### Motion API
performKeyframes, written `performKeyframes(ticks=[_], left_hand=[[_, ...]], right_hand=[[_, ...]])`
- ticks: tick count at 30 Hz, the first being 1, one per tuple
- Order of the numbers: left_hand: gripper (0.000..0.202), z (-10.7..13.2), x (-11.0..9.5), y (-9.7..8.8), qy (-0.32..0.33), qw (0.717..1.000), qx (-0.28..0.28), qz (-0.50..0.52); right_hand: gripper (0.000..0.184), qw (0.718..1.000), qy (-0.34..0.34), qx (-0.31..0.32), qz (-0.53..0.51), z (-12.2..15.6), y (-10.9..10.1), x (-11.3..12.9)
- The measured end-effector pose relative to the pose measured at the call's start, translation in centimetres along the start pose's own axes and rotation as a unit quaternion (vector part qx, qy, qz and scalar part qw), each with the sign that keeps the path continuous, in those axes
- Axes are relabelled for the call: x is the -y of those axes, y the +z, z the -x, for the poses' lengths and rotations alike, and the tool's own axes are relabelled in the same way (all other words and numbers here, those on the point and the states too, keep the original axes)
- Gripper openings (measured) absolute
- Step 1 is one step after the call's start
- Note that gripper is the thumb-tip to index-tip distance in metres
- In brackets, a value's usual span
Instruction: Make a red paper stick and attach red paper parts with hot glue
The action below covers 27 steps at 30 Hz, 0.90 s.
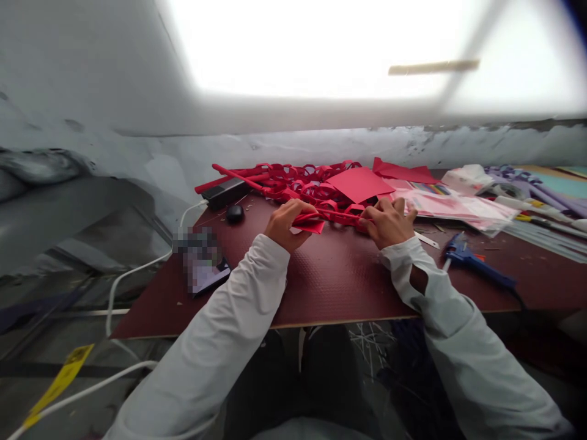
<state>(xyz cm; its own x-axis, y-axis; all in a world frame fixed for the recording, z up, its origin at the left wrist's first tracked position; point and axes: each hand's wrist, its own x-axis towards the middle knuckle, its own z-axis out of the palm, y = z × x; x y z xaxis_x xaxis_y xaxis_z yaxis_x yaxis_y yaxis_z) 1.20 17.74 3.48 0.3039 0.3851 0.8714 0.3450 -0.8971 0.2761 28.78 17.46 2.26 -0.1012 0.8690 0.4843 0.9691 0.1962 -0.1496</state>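
From the head camera I see my left hand [288, 223] and my right hand [389, 222] both resting on the dark red board [330, 281], each closed on one end of a thin red paper strip [337, 215] that runs between them. My left fingers curl around the strip's left end, where a folded red flap [310, 226] sticks out just beside the thumb. My right fingers are pressed together, pinching the strip's right end against the thumb.

Taking the strip as my landmark: directly behind it, touching it, lies a tangle of red paper loops [307, 180], and a flat red sheet [358, 183] lies on that tangle, behind my right hand. Left of the strip and farther back sit a small black round object [235, 213] and a black power brick [225, 192] with a white cable [137, 269] trailing off the board's left edge. Right of the strip lies a blue glue gun [472, 261], near my right sleeve. Behind the glue gun, a clear plastic packet [458, 206] holds coloured paper.
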Motion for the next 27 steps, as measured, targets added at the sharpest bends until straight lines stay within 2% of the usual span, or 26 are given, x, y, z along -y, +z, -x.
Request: performKeyframes(ticks=[4, 6, 8, 11, 14, 18, 22, 25, 27], left_hand=[[0.017, -0.3, -0.1, -0.5, -0.003, 0.998, -0.036, -0.047], [0.018, -0.4, 0.0, -0.8, -0.016, 0.996, -0.037, -0.081], [0.022, -0.3, 0.2, -0.8, -0.025, 0.994, -0.024, -0.102], [0.026, -0.1, 0.6, -0.5, -0.027, 0.993, 0.021, -0.116], [0.023, 0.1, 0.9, -0.1, -0.018, 0.992, 0.062, -0.113], [0.023, 0.2, 0.8, 0.0, -0.033, 0.988, 0.091, -0.123], [0.028, 0.4, 0.8, 0.0, -0.053, 0.984, 0.107, -0.128], [0.031, 0.5, 1.0, 0.2, -0.045, 0.985, 0.113, -0.125], [0.032, 0.6, 1.1, 0.4, -0.041, 0.984, 0.118, -0.125]], right_hand=[[0.016, 0.991, 0.030, 0.004, -0.127, -0.7, -0.1, -0.8], [0.020, 0.978, 0.025, -0.029, -0.206, -0.8, -0.6, -0.6], [0.021, 0.934, 0.016, -0.101, -0.342, -0.6, -1.2, 0.0], [0.019, 0.835, 0.001, -0.198, -0.513, -0.2, -2.0, 1.4], [0.017, 0.788, -0.008, -0.215, -0.577, 0.2, -2.2, 2.3], [0.016, 0.752, -0.040, -0.198, -0.627, 0.4, -2.2, 2.6], [0.013, 0.732, -0.046, -0.221, -0.643, 0.4, -2.3, 2.8], [0.012, 0.738, -0.038, -0.225, -0.635, 0.6, -2.4, 3.0], [0.015, 0.757, -0.037, -0.203, -0.620, 0.8, -2.4, 3.2]])
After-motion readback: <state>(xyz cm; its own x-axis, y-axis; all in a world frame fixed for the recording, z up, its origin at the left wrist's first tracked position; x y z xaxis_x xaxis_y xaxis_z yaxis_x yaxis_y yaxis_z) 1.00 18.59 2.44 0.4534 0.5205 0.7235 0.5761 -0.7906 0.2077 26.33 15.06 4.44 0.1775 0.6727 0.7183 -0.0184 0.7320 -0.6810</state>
